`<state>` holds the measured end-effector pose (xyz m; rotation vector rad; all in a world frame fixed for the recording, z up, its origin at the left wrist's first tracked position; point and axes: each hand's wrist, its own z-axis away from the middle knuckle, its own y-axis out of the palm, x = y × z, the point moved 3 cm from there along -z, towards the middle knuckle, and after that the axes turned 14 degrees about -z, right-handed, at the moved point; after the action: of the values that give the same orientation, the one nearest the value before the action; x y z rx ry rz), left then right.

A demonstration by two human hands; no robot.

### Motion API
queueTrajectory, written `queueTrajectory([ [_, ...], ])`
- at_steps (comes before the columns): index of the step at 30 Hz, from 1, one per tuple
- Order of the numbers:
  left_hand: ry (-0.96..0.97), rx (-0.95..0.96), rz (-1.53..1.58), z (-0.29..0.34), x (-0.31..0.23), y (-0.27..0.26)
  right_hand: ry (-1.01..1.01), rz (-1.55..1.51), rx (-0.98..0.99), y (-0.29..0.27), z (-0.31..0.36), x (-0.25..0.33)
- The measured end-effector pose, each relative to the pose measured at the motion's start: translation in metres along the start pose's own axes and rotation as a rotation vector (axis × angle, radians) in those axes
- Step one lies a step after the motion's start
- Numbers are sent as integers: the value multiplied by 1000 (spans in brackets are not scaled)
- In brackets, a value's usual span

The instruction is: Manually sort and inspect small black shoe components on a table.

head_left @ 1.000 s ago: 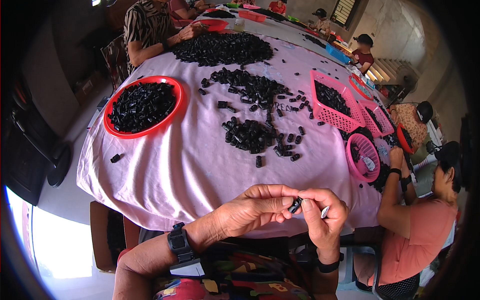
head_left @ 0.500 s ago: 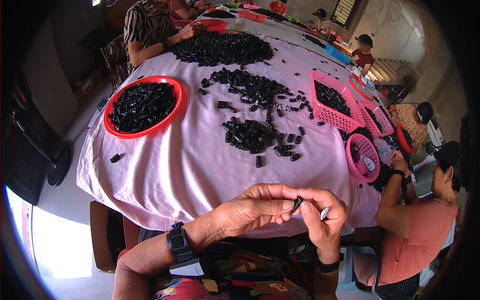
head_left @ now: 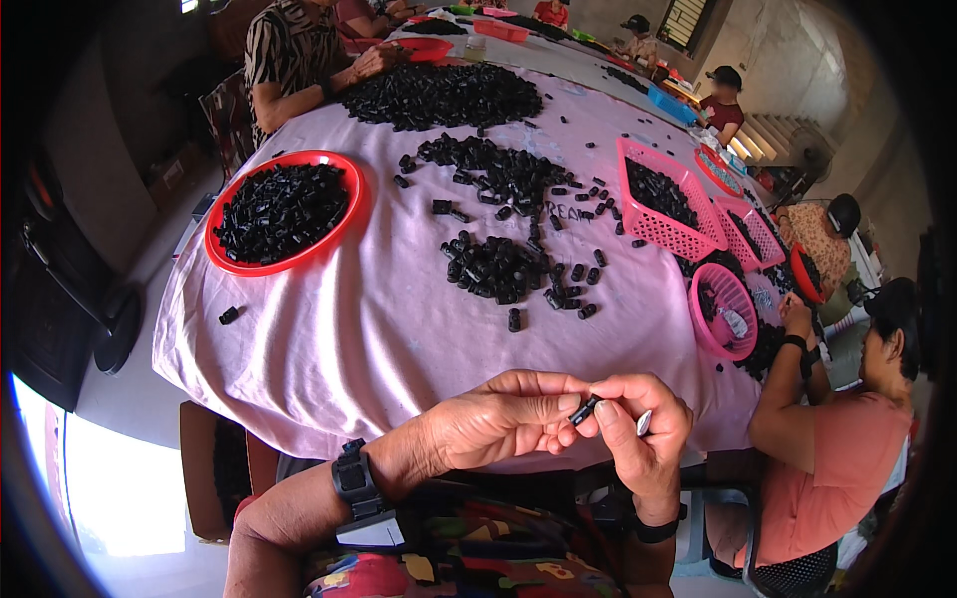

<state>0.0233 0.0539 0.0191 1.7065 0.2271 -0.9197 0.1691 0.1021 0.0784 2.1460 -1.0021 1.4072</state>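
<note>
Just off the near edge of the table, my hands meet around a small black cylindrical piece (head_left: 585,410). My left hand (head_left: 498,419) pinches one end between thumb and forefinger. My right hand (head_left: 646,431) has its thumb and forefinger closed on the other end. A small flat silvery-white thing (head_left: 644,423) pokes out between the right fingers; its kind is hard to make out. Beyond my hands lies a small heap of similar black pieces (head_left: 495,269), with a looser heap (head_left: 508,167) farther back.
A red basin (head_left: 211,244) full of black pieces stands at left on the pink cloth (head_left: 399,329). Pink baskets (head_left: 688,239) and a round pink basket (head_left: 738,344) stand at right. A large black heap (head_left: 449,97) lies farther back. A co-worker (head_left: 847,448) sits close at right; others sit around the table.
The black piece has turned in my fingers and now shows more of its length, lying aslant. My hands have barely shifted.
</note>
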Motion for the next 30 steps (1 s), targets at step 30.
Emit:
queueTrajectory([
  [30, 11, 0, -34, 0, 2, -1, -2, 111, -32, -1, -1, 5],
])
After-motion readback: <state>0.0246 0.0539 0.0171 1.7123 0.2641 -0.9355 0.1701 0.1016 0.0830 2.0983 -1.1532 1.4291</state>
